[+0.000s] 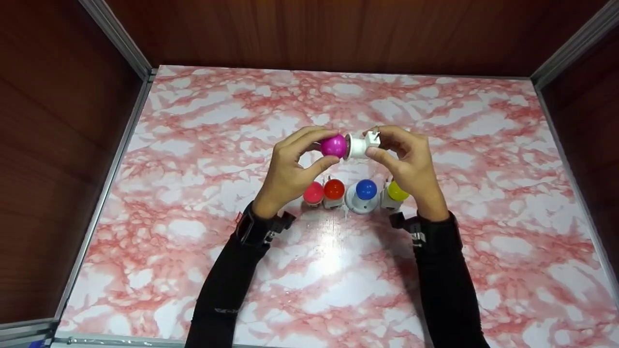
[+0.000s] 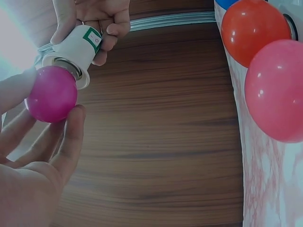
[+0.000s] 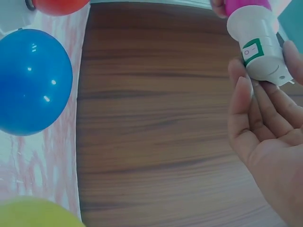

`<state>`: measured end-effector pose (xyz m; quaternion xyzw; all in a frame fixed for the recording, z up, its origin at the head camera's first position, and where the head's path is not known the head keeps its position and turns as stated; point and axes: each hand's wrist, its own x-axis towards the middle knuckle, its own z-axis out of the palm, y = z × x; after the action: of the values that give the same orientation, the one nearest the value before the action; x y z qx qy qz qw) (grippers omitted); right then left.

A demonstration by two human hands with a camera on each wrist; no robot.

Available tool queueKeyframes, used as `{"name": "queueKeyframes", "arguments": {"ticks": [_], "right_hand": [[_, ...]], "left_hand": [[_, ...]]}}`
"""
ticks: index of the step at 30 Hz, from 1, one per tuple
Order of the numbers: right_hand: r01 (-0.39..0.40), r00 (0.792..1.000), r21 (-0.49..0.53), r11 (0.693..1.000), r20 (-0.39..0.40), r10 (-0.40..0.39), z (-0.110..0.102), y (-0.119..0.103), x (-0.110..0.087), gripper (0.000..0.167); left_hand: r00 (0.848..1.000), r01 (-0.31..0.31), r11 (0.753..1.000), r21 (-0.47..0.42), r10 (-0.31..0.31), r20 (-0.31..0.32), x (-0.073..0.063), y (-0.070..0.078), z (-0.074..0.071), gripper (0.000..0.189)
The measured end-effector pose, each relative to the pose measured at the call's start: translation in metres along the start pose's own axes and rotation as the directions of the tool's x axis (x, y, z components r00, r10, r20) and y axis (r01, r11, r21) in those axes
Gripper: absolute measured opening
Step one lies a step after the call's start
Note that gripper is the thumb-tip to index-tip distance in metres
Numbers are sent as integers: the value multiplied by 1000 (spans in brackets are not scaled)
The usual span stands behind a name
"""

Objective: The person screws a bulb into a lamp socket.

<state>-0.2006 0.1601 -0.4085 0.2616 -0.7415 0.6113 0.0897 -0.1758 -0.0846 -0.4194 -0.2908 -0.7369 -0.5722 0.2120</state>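
Between thumb and fingers, my left hand (image 1: 293, 164) pinches a magenta light bulb (image 1: 334, 146). My right hand (image 1: 407, 162) grips a white plug-in bulb socket (image 1: 359, 146) by its plug end, where metal pins stick out. Bulb and socket are held in the air, roughly in line. In the left wrist view the metal base of the magenta bulb (image 2: 52, 93) shows at the mouth of the socket (image 2: 75, 49); how far it is screwed in I cannot tell. A green-framed label (image 3: 252, 51) marks the socket's side in the right wrist view.
Below the hands, a row of bulbs in white holders stands on the red-and-white marbled table (image 1: 193, 270): pink (image 1: 313, 193), red (image 1: 334, 189), blue (image 1: 366, 189) and yellow (image 1: 397, 191). Brown wood-grain panels (image 1: 338, 36) with metal edging enclose the table.
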Motion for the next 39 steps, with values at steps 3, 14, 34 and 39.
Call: {"name": "queueKeyframes", "arguments": {"ticks": [3,14,34,39], "right_hand": [[-64,998,23,998,1,64,0,-2,0,21],[-306,952,185,934,89,294,-3,-4,0,23],[-178,984,170,969,27,176,-5,-8,-2,29],[-129,992,152,980,17,128,-5,-7,-2,32]], "left_hand": [[1000,-20,1000,9,20,17,0,1,-1,40],[993,-95,995,41,92,70,0,2,-2,37],[999,43,999,-13,-43,-7,0,-1,-5,49],[999,45,999,-31,-46,-18,0,-1,-4,49]]}}
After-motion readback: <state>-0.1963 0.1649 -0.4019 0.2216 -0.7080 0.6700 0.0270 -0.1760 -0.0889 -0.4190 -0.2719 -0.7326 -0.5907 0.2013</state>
